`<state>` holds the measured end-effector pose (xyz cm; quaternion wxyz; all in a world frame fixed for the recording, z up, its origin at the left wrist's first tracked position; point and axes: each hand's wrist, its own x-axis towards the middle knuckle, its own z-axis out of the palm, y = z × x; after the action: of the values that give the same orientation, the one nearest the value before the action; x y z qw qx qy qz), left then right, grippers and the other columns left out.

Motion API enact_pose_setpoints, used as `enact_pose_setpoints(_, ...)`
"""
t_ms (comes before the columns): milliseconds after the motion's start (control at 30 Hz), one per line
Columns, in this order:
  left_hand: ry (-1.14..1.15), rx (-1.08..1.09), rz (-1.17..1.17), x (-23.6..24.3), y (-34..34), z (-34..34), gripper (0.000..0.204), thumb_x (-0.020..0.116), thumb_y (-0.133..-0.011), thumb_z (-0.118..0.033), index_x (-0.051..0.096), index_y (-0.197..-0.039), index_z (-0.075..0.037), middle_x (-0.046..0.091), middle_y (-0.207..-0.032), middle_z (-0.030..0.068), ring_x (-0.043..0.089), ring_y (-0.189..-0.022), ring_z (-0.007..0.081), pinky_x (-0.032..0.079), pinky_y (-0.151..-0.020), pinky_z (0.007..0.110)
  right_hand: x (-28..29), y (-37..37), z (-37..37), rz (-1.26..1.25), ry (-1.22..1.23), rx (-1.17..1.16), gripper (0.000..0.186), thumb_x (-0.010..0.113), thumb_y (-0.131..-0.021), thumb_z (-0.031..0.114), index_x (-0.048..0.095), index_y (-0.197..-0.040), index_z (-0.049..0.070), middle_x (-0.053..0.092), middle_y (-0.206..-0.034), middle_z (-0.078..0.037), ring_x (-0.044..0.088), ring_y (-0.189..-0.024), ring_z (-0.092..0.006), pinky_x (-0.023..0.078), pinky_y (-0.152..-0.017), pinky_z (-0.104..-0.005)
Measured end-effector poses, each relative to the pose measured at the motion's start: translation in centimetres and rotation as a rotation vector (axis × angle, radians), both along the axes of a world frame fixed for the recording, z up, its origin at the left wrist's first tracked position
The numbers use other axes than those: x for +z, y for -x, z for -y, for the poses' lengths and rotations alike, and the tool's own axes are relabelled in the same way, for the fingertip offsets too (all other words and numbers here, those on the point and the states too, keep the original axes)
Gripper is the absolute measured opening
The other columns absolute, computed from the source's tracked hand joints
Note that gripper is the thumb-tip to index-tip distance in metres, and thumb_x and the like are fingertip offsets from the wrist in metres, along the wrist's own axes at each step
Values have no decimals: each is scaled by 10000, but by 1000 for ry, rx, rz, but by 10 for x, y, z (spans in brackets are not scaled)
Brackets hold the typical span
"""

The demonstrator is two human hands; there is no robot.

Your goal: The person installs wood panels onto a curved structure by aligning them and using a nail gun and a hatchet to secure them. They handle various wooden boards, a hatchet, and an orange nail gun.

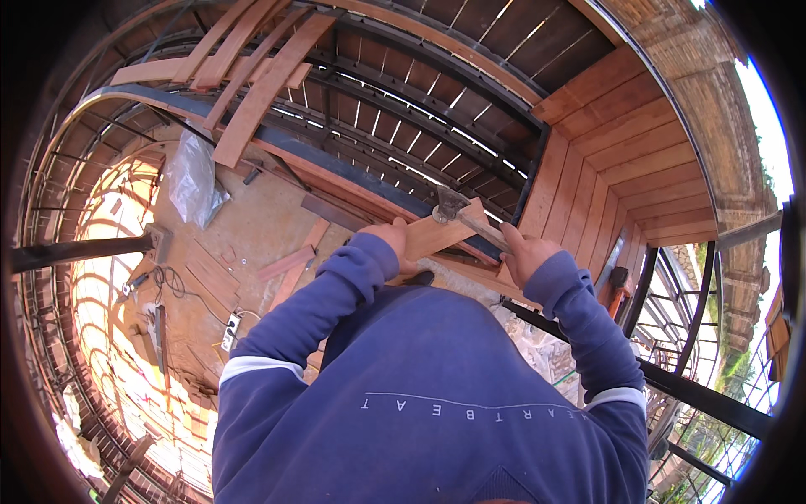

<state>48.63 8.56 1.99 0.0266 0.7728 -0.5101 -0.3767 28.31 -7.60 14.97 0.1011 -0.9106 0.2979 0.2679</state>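
My left hand [392,241] grips the near end of a short, light reddish-brown wooden board [432,238], its fingers wrapped round the edge. In my right hand [531,254] is the wooden handle of a hatchet [483,228]. Its wide, dull-grey metal head lies over the upper part of the board, and whether the edge touches the wood I cannot tell. Both hands are closed, in front of my body, beside the dark metal frame of a slatted bench [369,186]. Part of the board's near end is hidden by my left hand.
Long loose planks [273,92] lie across the curved frame at the upper left. A clear plastic bag [193,178] hangs near them. Offcuts, cables and a white power strip [231,331] lie on the floor at left. A hammer [618,281] with an orange handle stands at right beside wooden panelling [646,160].
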Motion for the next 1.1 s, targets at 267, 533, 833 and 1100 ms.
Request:
enact_pose_setpoints(267,-25,13,-13,3,0,1,740,829,-664,-493,530,-1109,17,705,-970,228,698,-915,376,560,-803,434,-14,18,-5,120,31,-30,460,595,-937,255,467,-1353,108,681,-890,-235,661,-797,-448,525,-687,-521)
enact_pose_setpoints(533,-28,-29,1,0,-4,2,726,815,-667,-485,530,-1116,9,708,-965,216,701,-910,365,564,-800,434,-48,49,-14,469,-1,-141,418,579,-946,287,472,-1315,124,668,-720,-209,659,-664,-438,524,-610,-525)
enact_pose_setpoints(833,-32,-63,6,-1,-9,3,697,778,-679,-468,516,-1122,2,705,-978,216,696,-912,371,558,-807,444,-76,56,-31,383,17,-221,417,592,-947,285,454,-1298,109,653,-707,-233,651,-656,-446,513,-583,-535)
enact_pose_setpoints(1100,-60,-62,13,12,-9,6,683,780,-670,-435,514,-1129,-5,703,-1002,208,689,-940,371,552,-826,445,-59,47,-21,327,8,-144,373,564,-959,279,469,-1281,117,684,-809,-195,666,-698,-419,530,-609,-516)
